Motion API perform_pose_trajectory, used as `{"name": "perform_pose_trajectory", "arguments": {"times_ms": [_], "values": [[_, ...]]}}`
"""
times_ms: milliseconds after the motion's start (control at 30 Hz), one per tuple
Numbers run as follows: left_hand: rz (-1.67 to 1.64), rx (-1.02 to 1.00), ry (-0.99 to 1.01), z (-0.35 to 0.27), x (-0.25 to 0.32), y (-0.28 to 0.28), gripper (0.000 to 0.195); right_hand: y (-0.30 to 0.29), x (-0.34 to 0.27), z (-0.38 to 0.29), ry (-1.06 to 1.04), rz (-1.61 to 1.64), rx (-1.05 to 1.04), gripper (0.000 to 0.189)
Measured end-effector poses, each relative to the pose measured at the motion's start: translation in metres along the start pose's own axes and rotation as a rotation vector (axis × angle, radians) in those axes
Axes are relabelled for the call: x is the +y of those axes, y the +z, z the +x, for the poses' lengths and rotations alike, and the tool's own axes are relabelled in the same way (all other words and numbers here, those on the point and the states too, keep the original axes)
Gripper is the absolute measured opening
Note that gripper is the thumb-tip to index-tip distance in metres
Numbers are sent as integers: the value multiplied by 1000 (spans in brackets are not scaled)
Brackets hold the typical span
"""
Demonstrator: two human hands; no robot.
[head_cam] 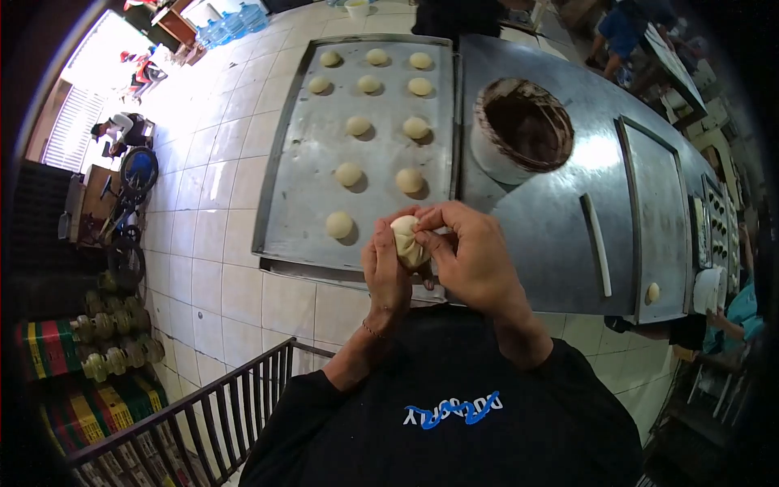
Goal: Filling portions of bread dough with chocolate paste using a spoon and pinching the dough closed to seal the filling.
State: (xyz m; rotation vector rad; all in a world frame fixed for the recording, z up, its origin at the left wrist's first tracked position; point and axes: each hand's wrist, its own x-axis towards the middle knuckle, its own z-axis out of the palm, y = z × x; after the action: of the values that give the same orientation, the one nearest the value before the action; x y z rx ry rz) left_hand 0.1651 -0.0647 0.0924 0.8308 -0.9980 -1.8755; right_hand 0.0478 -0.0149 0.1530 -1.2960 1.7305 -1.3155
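Note:
A pale piece of dough (409,243) with gathered pleats sits in my left hand (387,262), whose fingers curl around it. My right hand (471,252) pinches the pleated edge between thumb and fingertips. Both hands are over the front right corner of a metal baking tray (304,152). Several smooth round dough balls stand in rows on that tray; the nearest dough ball (339,225) is just left of my left hand. Beyond my right hand a white bucket (502,161) holds a dark brown filling (535,137), smeared thickly around its rim.
The metal table (548,237) bears a white rolling pin (596,243) and a second tray (663,213) with one dough ball (653,292). At far right a person in a teal shirt (739,316) is beside a white tub (709,289). A dark railing (243,377) stands at lower left.

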Motion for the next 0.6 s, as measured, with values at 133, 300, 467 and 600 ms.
{"name": "perform_pose_trajectory", "arguments": {"times_ms": [133, 300, 467, 600], "values": [[-46, -20, -209, 16, 27, -67, 66, 70, -4, 29, 102, 61, -51, 11], [-89, -78, -446, 30, 41, -141, 62, 141, 2, 32, -67, -58, -56, 13], [-219, -104, -737, 51, 49, -211, 51, 189, 14, 42, 251, -31, -229, 20], [486, 87, -82, 90, 47, -235, 33, 219, 22, 49, -36, 53, 78, 32]]}}
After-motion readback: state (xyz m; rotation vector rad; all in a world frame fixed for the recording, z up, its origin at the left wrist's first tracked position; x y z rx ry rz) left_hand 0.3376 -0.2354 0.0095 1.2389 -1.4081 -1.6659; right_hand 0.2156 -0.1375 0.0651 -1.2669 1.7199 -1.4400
